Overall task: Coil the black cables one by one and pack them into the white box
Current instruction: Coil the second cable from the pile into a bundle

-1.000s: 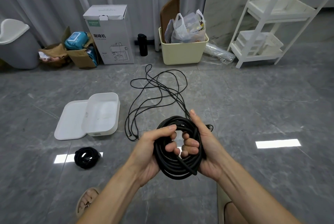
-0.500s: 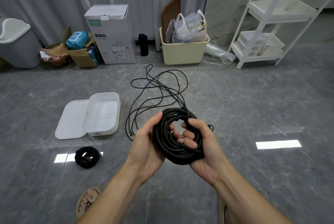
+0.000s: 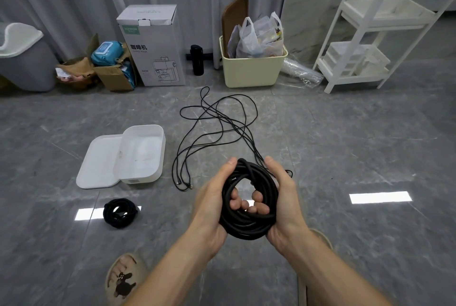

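The white box [image 3: 142, 152] on the floor at the left holds no cable yet. Far behind the hands, thin cables [image 3: 217, 133] lie loose. Left hand [image 3: 209, 203] and right hand [image 3: 281, 200] hold a thick coil [image 3: 249, 224], fingers curled around it. A small coil [image 3: 119, 212] waits near the box.

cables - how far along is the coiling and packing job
Done: one small coil lies on the floor near the white box, not yet packed; the box holds no cable. In hand: a thick coil gripped by the left hand and right hand. Left: the loose thin cable on the floor, then packing everything.
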`<state>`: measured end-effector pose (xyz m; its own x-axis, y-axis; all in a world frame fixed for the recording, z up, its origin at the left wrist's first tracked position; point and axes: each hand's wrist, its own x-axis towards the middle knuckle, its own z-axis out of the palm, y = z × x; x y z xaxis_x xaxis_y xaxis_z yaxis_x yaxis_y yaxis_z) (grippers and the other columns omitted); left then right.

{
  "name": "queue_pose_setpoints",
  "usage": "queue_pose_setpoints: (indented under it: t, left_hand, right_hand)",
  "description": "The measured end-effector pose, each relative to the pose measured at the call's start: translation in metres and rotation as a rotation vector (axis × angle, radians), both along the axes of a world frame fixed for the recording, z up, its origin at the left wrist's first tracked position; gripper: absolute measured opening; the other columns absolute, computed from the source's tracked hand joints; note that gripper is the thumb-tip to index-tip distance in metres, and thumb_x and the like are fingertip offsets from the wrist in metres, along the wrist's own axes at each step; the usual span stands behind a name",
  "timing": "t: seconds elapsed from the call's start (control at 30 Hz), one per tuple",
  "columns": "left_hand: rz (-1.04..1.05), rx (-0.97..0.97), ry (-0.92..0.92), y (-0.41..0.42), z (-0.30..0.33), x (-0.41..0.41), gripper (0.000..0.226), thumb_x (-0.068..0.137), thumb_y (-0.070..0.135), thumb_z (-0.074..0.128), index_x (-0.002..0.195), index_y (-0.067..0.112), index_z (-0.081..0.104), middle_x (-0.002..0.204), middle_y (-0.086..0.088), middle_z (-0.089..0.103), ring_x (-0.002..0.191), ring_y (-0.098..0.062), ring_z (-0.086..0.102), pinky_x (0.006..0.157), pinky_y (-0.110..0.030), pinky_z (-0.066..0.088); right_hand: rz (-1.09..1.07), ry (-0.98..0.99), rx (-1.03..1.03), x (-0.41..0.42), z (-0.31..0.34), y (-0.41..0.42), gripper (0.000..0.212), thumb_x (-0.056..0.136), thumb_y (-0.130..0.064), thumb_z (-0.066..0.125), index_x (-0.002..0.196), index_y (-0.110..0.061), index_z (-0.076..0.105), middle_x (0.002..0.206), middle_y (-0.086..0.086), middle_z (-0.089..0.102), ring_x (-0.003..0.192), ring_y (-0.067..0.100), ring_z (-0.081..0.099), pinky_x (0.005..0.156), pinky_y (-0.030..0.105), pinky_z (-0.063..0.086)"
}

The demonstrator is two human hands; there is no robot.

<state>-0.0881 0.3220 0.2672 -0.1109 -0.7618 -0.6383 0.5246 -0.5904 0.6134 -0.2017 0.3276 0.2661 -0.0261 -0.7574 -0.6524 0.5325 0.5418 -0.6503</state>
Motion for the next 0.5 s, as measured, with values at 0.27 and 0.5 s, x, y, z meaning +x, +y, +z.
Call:
queue_pose_setpoints:
  t: [0.27, 0.5]
  left_hand:
    - [0.210, 0.085, 0.014, -0.002, -0.008, -0.005, 0.062, 0.059, 0.071, 0.070, 0.064, 0.015, 0.046, 0.047, 0.000, 0.034, 0.041, -0.015, 0.036, 0.042, -0.025, 0.044]
    - [0.164, -0.024, -0.112, 0.008, -0.006, -0.014, 0.050, 0.078, 0.064, 0.065, 0.089, 0.015, 0.067, 0.069, 0.000, 0.061, 0.066, -0.014, 0.063, 0.069, -0.033, 0.054]
  right_hand:
    - [-0.011, 0.118, -0.032, 0.003, 0.003, 0.001, 0.064, 0.086, -0.071, 0.054, 0.082, -0.009, 0.070, 0.064, 0.006, 0.059, 0.057, 0.023, 0.057, 0.069, 0.038, 0.053]
    - [-0.174, 0.291, -0.037, 0.007, -0.001, 0.001, 0.060, 0.090, -0.057, 0.065, 0.091, 0.003, 0.071, 0.054, 0.001, 0.049, 0.045, 0.013, 0.046, 0.050, 0.027, 0.044]
